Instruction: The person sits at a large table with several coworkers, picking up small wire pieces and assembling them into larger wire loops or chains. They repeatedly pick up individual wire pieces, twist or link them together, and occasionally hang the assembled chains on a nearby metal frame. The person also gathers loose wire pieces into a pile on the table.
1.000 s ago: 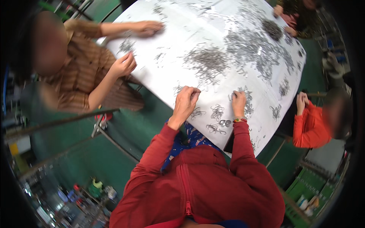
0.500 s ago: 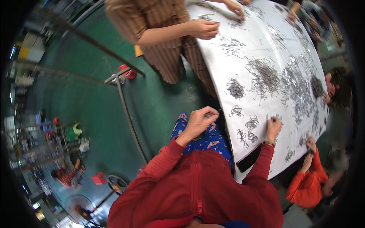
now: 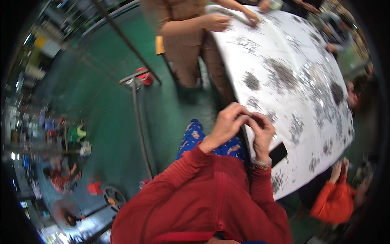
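My left hand (image 3: 228, 124) and my right hand (image 3: 263, 132) meet at the fingertips over the near left edge of the white-covered table (image 3: 298, 171). Both are closed in a pinch; whatever sits between the fingers is too small and blurred to make out. Just beyond them lie small heaps of thin, dark, curved pieces, among them a tangled clump (image 3: 271, 116) partly behind my right hand and a loose pile (image 3: 296, 129) farther right. A black flat rectangular object (image 3: 278, 154), like a phone, rests beside my right wrist.
Larger piles of grey pieces (image 3: 280, 75) cover the table's middle. A person in brown striped clothes (image 3: 183, 49) works at the far left side; one in an orange top (image 3: 335, 201) is at the right. A metal frame (image 3: 140, 126), red bucket (image 3: 145, 77) and fan (image 3: 67, 213) stand left.
My right hand has moved from the pile on the table back to my left hand, and their fingertips now meet. My left hand has shifted slightly right and up. The view has turned a little.
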